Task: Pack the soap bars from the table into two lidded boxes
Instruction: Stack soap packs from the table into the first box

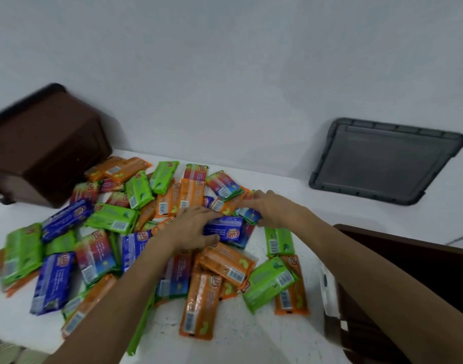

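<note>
A brown box [422, 279] at near right was cut off by the frame edge; wrapped soap bars [212, 290] lay heaped on the white table [225, 334], their print too blurred to read. Left hand [192, 227] lay spread flat on a blue bar [226, 228]; right hand [271, 208] curled over bars beside it, grip hidden; farther off, a second brown box [44, 151] stood far left, a grey lid [382, 160] far right.

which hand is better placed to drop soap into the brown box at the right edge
Right, probably. The right hand lies on the soap pile on the side nearer the brown box, while the left hand would have to cross over.
</note>
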